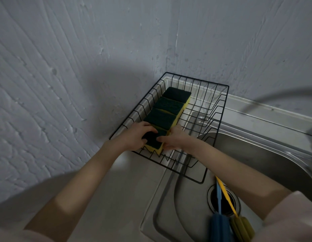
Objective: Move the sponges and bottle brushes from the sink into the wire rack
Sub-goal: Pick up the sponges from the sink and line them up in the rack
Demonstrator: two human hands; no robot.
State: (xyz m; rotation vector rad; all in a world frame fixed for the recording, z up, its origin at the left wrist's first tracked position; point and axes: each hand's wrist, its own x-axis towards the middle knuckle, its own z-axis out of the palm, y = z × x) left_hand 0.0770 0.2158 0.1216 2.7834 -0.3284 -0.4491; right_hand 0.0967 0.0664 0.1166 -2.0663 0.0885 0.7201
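Observation:
A black wire rack (214, 135) stands in the corner by the steel sink (256, 154). Along its left side lie three yellow sponges with dark green tops (169, 106) in a row. Both hands hold a further sponge (153, 138) at the near end of that row: my left hand (134, 135) grips its left side, my right hand (172, 139) its right side. In the sink basin lie a blue bottle brush (220, 224) and a yellow-green bottle brush (240, 226), handles pointing up over the drain (225, 208).
Rough grey walls close in the corner behind and left of the rack. A blurred tap spout (274, 96) arcs over the sink at the right. The grey counter (116, 198) lies below the rack.

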